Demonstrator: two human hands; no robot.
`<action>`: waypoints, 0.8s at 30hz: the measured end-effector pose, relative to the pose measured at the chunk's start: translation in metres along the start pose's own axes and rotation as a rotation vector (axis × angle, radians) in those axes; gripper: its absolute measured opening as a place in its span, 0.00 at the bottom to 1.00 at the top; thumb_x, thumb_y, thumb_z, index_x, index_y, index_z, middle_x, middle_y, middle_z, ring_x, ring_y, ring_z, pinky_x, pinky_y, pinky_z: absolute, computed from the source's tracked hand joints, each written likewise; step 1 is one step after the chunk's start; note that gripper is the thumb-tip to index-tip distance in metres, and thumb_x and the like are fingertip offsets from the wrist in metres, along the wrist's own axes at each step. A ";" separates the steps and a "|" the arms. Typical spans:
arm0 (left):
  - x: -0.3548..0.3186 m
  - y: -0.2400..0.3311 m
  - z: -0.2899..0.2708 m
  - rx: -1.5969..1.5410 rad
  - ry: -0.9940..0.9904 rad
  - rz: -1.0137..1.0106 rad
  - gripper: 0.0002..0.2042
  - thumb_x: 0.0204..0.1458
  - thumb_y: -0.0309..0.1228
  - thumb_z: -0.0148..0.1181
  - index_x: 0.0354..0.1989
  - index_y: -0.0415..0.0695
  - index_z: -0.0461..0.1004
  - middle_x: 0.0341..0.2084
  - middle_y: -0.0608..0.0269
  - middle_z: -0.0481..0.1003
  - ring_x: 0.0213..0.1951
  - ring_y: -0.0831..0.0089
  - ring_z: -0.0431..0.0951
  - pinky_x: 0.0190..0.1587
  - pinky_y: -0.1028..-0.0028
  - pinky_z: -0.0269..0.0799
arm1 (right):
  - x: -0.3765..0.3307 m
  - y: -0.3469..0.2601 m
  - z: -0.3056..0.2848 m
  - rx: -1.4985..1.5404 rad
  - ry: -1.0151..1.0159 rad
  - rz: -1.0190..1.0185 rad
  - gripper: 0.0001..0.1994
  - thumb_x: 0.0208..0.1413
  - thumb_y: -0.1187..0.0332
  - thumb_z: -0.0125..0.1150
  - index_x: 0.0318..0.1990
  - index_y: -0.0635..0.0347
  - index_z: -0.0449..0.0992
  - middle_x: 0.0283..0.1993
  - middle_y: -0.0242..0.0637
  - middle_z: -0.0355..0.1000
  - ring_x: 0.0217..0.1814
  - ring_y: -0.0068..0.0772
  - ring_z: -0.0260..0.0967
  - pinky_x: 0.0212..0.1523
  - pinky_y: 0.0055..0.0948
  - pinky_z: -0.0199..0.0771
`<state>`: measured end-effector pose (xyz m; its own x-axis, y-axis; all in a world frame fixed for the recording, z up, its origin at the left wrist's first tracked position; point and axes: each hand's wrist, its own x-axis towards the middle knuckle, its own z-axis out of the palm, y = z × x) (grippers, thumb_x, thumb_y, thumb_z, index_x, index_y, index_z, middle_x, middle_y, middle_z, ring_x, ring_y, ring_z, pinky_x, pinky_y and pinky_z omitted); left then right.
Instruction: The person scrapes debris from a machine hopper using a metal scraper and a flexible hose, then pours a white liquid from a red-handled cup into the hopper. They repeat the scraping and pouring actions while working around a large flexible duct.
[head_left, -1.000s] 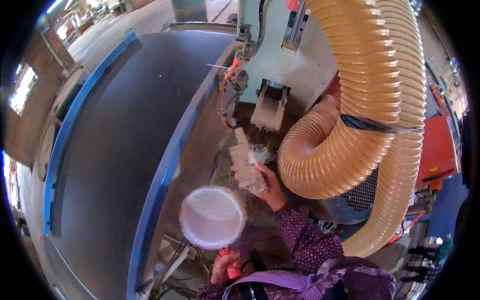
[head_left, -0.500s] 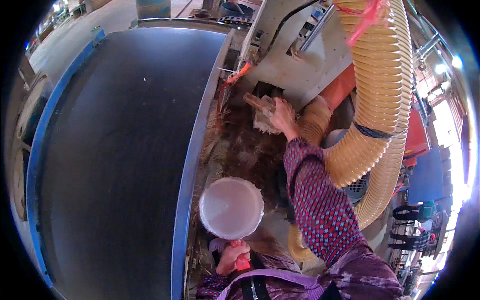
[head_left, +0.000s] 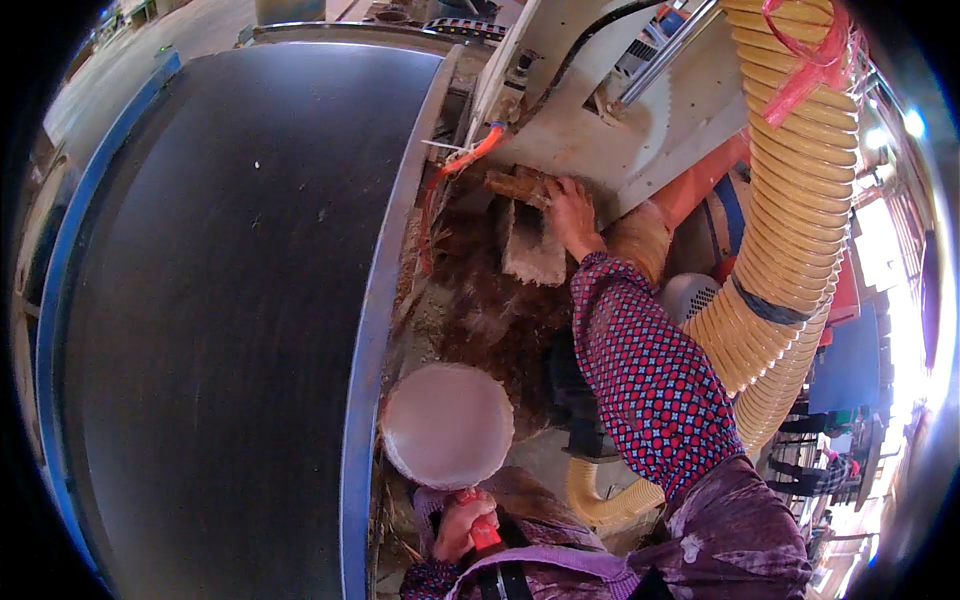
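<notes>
At the bottom middle, my left hand is wrapped around the red handle of a round dipper. The dipper's pan is pale, with a rough, crusted rim, and its wide face is turned up. My right arm reaches forward beside the machine. There my right hand grips the edge of a rough, brownish, dust-caked block, its fingers bent over the top. A short piece of wood lies across the block's far end, touching my fingertips. The underside of the block is hidden.
A dark conveyor belt with a blue side rail runs along my left. Thick ribbed yellow hoses hang at the right, close to my right arm. Ahead stand a pale machine panel and an orange tube. People work far right.
The block has tipped, and its long face now shows more. My right hand has shifted its hold slightly. The view has turned a little; my left hand still holds the dipper.
</notes>
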<state>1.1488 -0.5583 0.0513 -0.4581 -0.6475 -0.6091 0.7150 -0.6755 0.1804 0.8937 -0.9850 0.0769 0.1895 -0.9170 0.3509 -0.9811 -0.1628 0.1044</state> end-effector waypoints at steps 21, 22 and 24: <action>0.006 0.007 -0.002 -0.047 0.000 -0.021 0.11 0.42 0.19 0.54 0.27 0.49 0.60 0.20 0.67 0.65 0.20 0.73 0.68 0.23 0.71 0.68 | 0.031 0.000 -0.022 -0.072 -0.229 -0.255 0.16 0.45 0.73 0.51 0.45 0.62 0.68 0.45 0.43 0.64 0.49 0.43 0.62 0.48 0.41 0.64; 0.010 0.002 0.000 -0.056 -0.015 -0.036 0.11 0.42 0.19 0.54 0.26 0.49 0.60 0.20 0.67 0.65 0.20 0.73 0.68 0.23 0.71 0.68 | 0.025 0.018 -0.016 -0.034 -0.164 -0.243 0.16 0.45 0.73 0.51 0.45 0.62 0.67 0.45 0.43 0.64 0.48 0.44 0.63 0.47 0.41 0.64; 0.014 -0.004 0.007 -0.040 -0.034 -0.066 0.11 0.42 0.19 0.54 0.26 0.49 0.60 0.20 0.66 0.65 0.19 0.73 0.68 0.23 0.71 0.69 | 0.009 0.063 0.011 0.047 -0.035 -0.219 0.15 0.46 0.74 0.50 0.44 0.64 0.67 0.44 0.42 0.65 0.46 0.44 0.64 0.45 0.41 0.66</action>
<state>1.1358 -0.5670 0.0473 -0.5225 -0.6139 -0.5918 0.7025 -0.7032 0.1092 0.8336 -1.0071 0.0766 0.3971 -0.8702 0.2918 -0.9178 -0.3750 0.1307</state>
